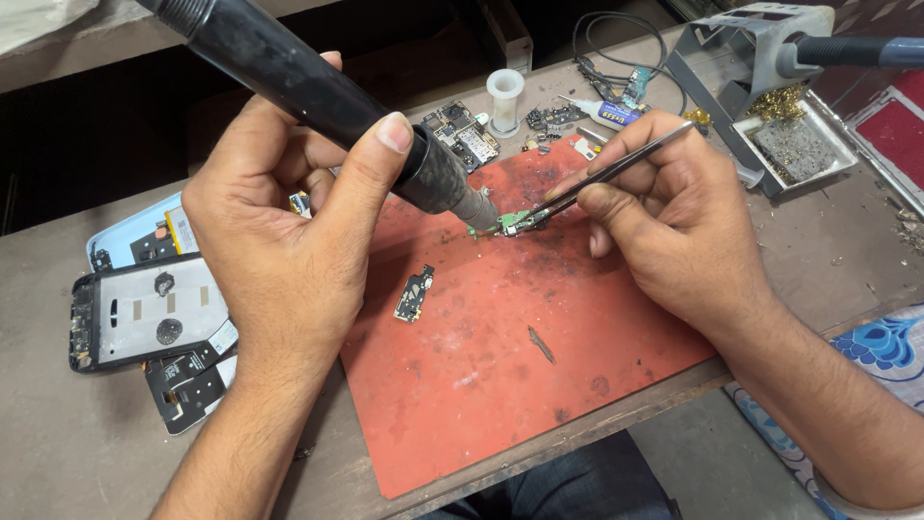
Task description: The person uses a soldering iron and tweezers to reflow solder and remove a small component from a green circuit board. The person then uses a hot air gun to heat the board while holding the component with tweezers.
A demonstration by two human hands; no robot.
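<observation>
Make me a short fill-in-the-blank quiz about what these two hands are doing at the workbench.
1. The left hand grips a thick black ____.
2. The right hand holds thin ____ against the small green circuit board.
3. The work lies on a ____-coloured mat.
4. A phone frame lies to the ____ of the mat.

Missing words: hot-air tool; tweezers; red; left

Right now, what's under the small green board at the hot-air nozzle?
The small green board lies on the red mat, pinned by tweezers. The nozzle covers its left end; nothing else shows beneath.

A worn workbench [58,453] carries a red mat [500,385] and phone parts [144,313].
</observation>
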